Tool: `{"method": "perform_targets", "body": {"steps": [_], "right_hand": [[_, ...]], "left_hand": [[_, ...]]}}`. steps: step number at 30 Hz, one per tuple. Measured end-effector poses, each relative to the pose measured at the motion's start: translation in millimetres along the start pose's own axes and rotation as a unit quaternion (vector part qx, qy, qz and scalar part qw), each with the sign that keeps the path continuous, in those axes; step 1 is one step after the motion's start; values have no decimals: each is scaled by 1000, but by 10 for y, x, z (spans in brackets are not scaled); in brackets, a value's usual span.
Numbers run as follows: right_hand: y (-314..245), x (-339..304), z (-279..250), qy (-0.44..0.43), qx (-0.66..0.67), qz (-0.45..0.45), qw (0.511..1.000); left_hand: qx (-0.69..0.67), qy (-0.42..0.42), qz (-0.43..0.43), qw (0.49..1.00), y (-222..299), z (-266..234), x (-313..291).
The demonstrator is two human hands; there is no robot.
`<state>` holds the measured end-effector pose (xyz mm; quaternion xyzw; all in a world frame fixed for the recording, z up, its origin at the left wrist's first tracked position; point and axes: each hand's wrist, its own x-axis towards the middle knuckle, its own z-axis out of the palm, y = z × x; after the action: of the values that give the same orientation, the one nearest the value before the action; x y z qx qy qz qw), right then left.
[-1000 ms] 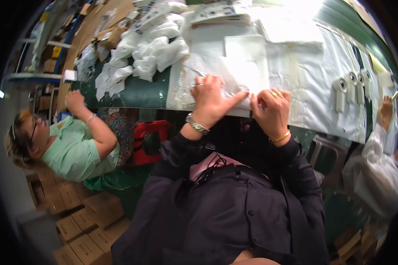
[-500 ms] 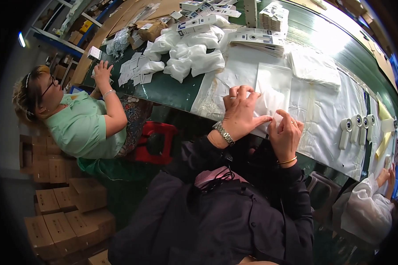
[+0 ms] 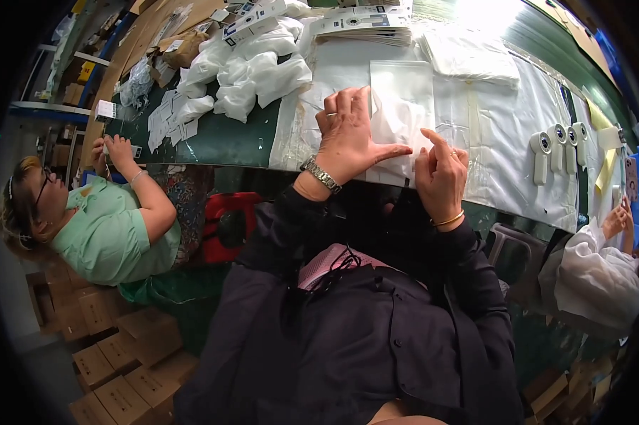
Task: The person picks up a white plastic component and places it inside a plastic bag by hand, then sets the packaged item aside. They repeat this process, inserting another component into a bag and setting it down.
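A clear flat plastic bag (image 3: pixel 403 76) lies on the sheeted table in front of me, with a crumpled white thing (image 3: pixel 397 120) showing inside its lower part. My left hand (image 3: pixel 349 134) lies along the bag's left side, fingers stretched out and the thumb reaching across its near end. At the near right corner is my right hand (image 3: pixel 441 173), its index finger raised apart from the thumb and the other fingers loosely bent. Neither hand visibly grips anything. The bag's near edge is partly hidden by my hands.
White wrapped bundles (image 3: pixel 262 67) are heaped at the left, beside scattered white cards (image 3: pixel 169 120). Beyond lie flat printed boxes (image 3: pixel 365 28) and a stack of white bags (image 3: pixel 468 55). White handheld devices with round heads (image 3: pixel 540 152) stand right. Co-workers sit on both sides.
My right hand has eased off its pinch at the bag's near edge, raising the index finger. My left fingers have straightened. The view has shifted, and the left co-worker's hands have come together.
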<state>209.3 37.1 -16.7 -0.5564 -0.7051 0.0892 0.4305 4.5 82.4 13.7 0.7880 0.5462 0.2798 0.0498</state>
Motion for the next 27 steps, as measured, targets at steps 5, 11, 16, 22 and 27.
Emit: {"method": "perform_targets", "body": {"steps": [5, 11, 16, 22, 27], "right_hand": [[3, 15, 103, 41, -18, -74, 996], [99, -57, 70, 16, -62, -64, 996], [103, -56, 99, 4, -74, -54, 996], [98, -31, 108, 14, -83, -62, 995], [65, -22, 90, 12, -83, -61, 995]], "left_hand": [[34, -62, -101, 992, 99, -35, -69], [14, -86, -65, 994, 348, -57, -73], [-28, -105, -79, 991, 430, -31, -126], [-105, 42, -58, 992, 346, -5, -225], [-207, 137, -135, 959, 27, -325, -260]]}}
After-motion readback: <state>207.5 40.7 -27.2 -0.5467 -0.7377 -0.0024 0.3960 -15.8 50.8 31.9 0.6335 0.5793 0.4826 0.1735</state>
